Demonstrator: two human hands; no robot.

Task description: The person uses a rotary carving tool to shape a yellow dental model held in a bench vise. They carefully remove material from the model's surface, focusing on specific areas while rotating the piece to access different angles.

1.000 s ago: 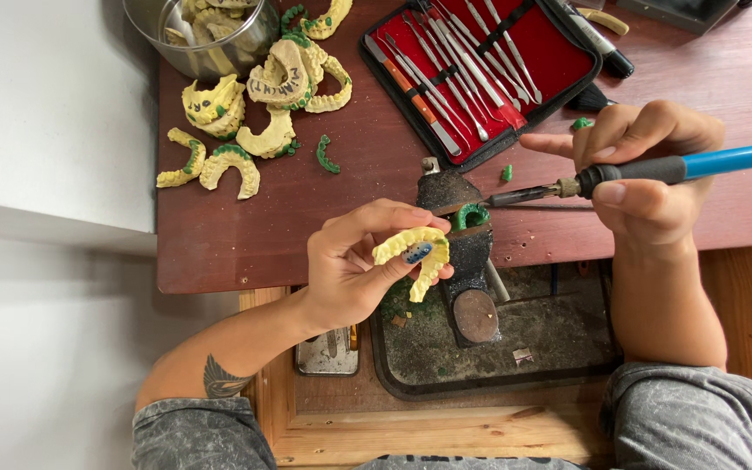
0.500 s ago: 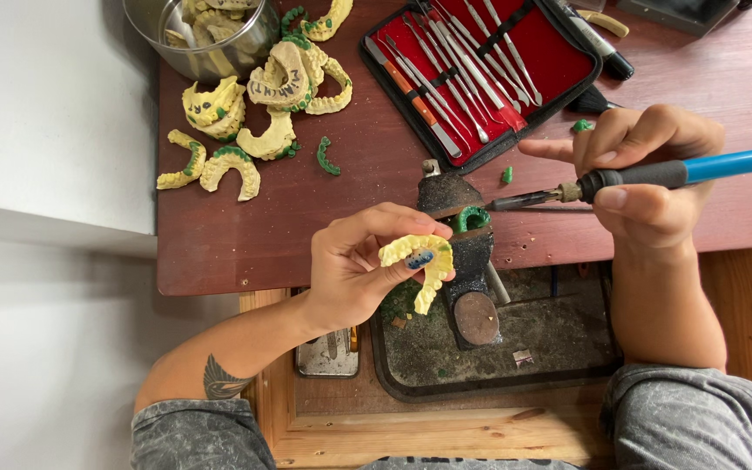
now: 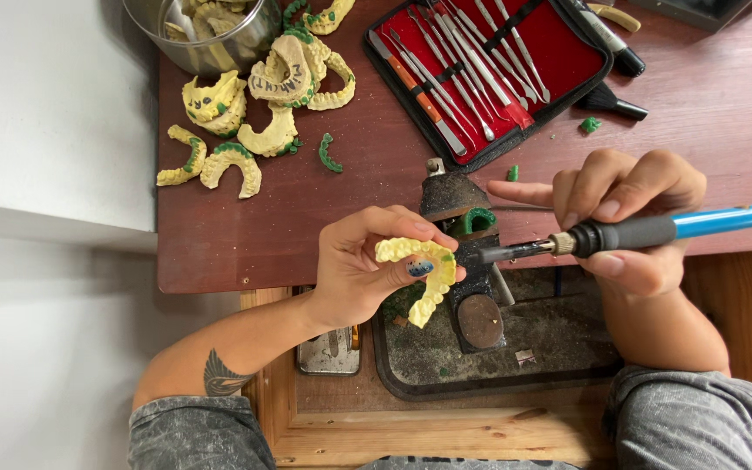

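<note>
Yellow dental cast (image 3: 421, 271) sits pinched in the left hand (image 3: 363, 270), thumb over its top; its horseshoe arch opens down-left, long axis running diagonally from upper left to lower right; right hand (image 3: 628, 226) is wrapped around a blue-handled heated tool (image 3: 654, 229), index finger stuck out, tip pointing left at the cast's edge; both hover over a dark tray (image 3: 559, 348); more casts (image 3: 263, 96) and a red instrument case (image 3: 489, 74) lie further back on the brown table (image 3: 715, 113).

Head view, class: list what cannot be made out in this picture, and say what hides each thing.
- Yellow dental cast: its underside, covered by the left hand.
- Heated tool: its blue handle's end runs off the right edge; whether its tip touches the cast is too small to tell.
- Metal bowl: cut by the top edge.
</note>
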